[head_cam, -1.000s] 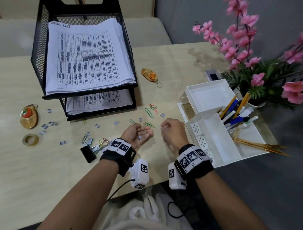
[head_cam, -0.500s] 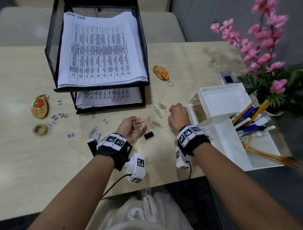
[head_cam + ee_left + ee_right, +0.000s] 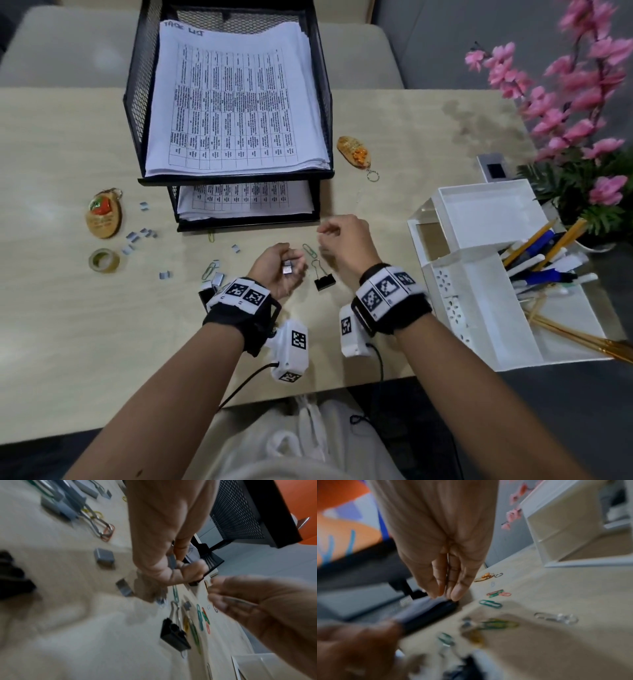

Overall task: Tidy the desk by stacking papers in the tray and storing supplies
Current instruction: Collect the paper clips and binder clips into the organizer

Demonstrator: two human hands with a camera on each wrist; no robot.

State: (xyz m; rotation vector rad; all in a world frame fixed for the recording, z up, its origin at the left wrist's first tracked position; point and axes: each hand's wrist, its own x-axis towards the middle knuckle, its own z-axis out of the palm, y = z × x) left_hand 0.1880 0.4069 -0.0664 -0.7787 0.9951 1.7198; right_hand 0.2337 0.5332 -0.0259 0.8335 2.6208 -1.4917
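My left hand [image 3: 286, 263] is cupped palm up over the desk, and its fingers curl round small grey staple blocks [image 3: 287, 268]; the left wrist view shows one block [image 3: 171, 561] between the fingers. My right hand [image 3: 329, 233] hovers just right of it, fingers bent, blurred, above loose coloured paper clips [image 3: 490, 603]. Whether it pinches anything is unclear. A black binder clip [image 3: 324, 281] lies between my wrists. The black mesh tray [image 3: 132, 102] holds stacked printed papers [image 3: 236, 102] on both tiers.
A white organizer [image 3: 421, 222] with pens [image 3: 537, 260] stands at the right, pink flowers [image 3: 582, 102] behind it. Scattered staple blocks [image 3: 137, 236], a tape roll [image 3: 103, 261] and two keychains [image 3: 103, 214] [image 3: 354, 152] lie on the desk.
My right hand left the left palm, dropped onto the paper clips, and is now raised again beside the left hand. The black binder clip has come into view between my wrists.
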